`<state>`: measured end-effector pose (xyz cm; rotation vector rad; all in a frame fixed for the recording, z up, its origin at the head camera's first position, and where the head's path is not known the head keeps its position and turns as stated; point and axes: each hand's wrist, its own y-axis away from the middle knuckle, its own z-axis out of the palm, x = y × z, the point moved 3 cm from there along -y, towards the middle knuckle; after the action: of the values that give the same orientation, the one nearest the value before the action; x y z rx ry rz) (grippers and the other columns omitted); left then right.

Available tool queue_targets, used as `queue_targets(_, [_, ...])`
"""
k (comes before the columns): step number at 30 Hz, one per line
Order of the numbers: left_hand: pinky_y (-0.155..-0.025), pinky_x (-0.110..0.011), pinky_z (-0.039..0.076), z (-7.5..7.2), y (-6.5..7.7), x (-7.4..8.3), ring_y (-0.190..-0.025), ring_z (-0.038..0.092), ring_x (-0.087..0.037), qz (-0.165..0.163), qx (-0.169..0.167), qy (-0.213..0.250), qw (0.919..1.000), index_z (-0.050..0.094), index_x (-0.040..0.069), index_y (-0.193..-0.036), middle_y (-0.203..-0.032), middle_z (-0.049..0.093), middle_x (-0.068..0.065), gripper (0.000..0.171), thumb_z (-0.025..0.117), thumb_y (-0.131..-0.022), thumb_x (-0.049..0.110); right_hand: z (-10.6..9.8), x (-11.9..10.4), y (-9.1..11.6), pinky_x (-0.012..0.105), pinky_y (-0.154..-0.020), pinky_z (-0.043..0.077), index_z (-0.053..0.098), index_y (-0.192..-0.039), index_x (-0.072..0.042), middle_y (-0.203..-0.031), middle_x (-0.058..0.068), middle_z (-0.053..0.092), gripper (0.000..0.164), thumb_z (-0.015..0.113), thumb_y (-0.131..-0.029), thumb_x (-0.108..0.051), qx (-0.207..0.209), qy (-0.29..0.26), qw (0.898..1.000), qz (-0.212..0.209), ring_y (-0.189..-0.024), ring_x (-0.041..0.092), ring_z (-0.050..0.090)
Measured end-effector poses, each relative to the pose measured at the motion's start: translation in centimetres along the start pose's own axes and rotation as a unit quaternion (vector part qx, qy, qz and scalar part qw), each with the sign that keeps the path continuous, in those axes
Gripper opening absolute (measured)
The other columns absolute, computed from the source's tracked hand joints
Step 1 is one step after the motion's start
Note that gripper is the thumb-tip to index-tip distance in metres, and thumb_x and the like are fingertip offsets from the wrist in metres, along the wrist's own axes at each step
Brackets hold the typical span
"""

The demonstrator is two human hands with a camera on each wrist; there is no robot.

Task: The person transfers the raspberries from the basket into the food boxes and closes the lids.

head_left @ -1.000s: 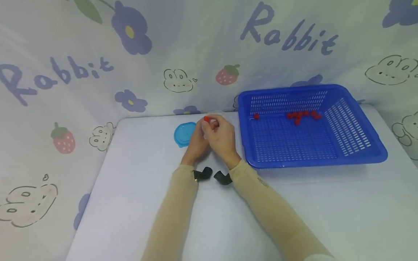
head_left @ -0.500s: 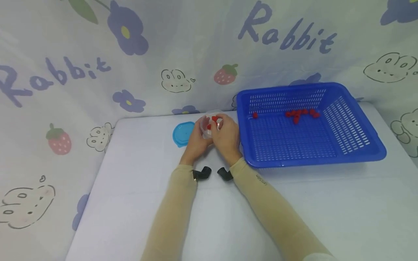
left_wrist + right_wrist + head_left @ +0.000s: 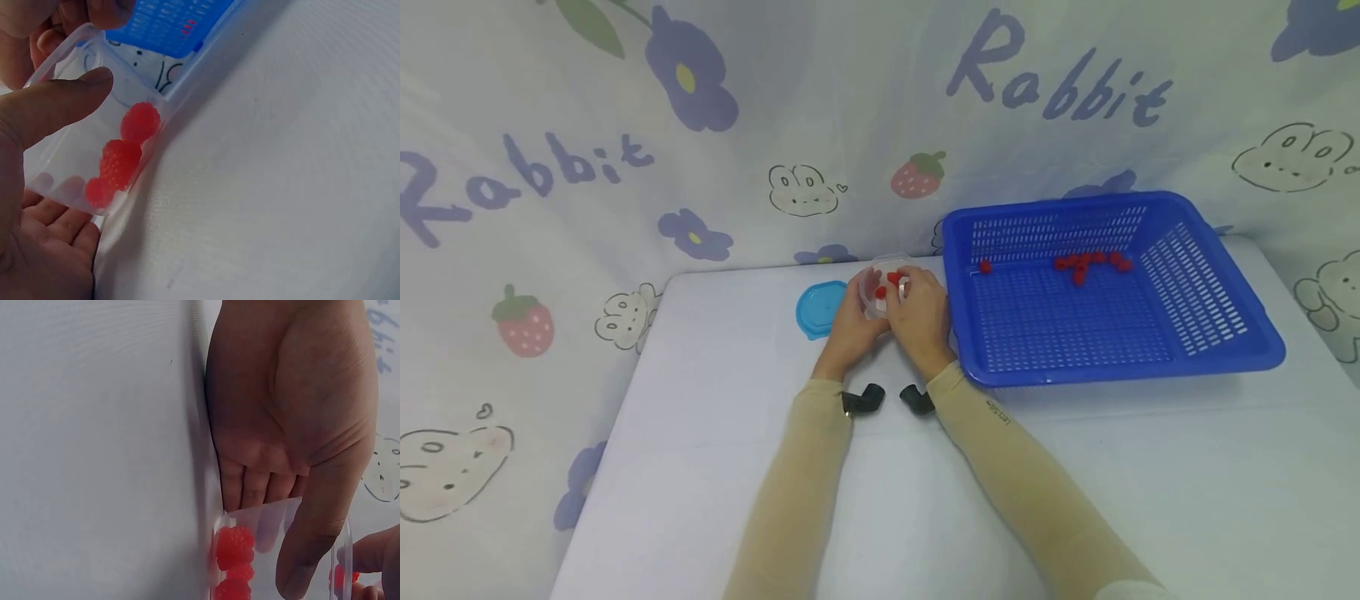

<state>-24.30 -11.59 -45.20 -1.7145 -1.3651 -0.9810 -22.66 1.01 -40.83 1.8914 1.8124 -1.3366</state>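
My left hand grips a small clear plastic container just in front of the backdrop. Its thumb lies over the near side and the fingers stand behind. Several red raspberries sit along the container's bottom in the left wrist view. My right hand is at the container's right side and pinches another raspberry at the rim between thumb and finger. A round blue lid lies flat on the table beside the left hand.
To the right stands a blue slotted basket. Several red raspberries lie near its back wall, with a single one at its left. A printed cloth backdrop rises behind the white table.
The right hand, pinching a red raspberry, has moved slightly right and now stands at the container's right side. The container's opening has come into view between the hands.
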Motion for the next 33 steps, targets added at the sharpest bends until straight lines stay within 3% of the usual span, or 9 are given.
queue_targets(15, [-0.109, -0.035, 0.026, 0.1, -0.3, -0.4, -0.131, 0.033, -0.007, 0.011, 0.002, -0.003, 0.9999, 0.026, 0.019, -0.144, -0.143, 0.040, 0.006, 0.084, 0.075, -0.075, 0.017, -0.2, -0.3, 0.1, 0.033, -0.057, 0.044, 0.068, -0.101, -0.007, -0.072, 0.004, 0.058, 0.023, 0.065, -0.081, -0.020, -0.003, 0.017, 1.000, -0.018, -0.063, 0.018, 0.054])
queue_targets(23, [-0.109, -0.034, 0.026, 0.0, -0.3, -0.3, -0.131, 0.034, -0.008, 0.010, 0.002, -0.017, 0.9998, 0.026, 0.018, -0.143, -0.143, 0.040, 0.004, 0.080, 0.069, -0.077, 0.009, -0.6, -1.5, 0.6, 0.035, -0.058, 0.048, 0.067, -0.100, -0.011, -0.084, 0.004, 0.061, 0.023, 0.062, -0.084, -0.026, -0.007, 0.034, 0.999, -0.034, -0.069, 0.021, 0.059])
queue_targets(27, [-0.109, -0.033, 0.026, -0.1, -0.3, -0.3, -0.131, 0.035, -0.012, 0.021, 0.005, -0.017, 0.9996, 0.027, 0.014, -0.142, -0.143, 0.040, -0.001, 0.073, 0.065, -0.081, 0.008, -1.0, -2.2, 1.0, 0.034, -0.056, 0.048, 0.068, -0.101, -0.013, -0.085, 0.001, 0.059, 0.024, 0.060, -0.085, -0.029, -0.019, 0.030, 0.999, -0.041, -0.069, 0.017, 0.057])
queue_targets(33, [-0.108, -0.036, 0.027, -0.5, 0.0, 0.1, -0.129, 0.039, -0.020, 0.027, 0.009, -0.043, 0.9987, 0.028, 0.011, -0.143, -0.140, 0.042, -0.009, 0.057, 0.053, -0.092, 0.020, -1.8, -3.7, 1.4, 0.031, -0.053, 0.044, 0.068, -0.100, -0.016, -0.079, -0.003, 0.054, 0.021, 0.061, -0.085, -0.030, -0.026, 0.004, 0.998, -0.052, -0.067, 0.011, 0.052])
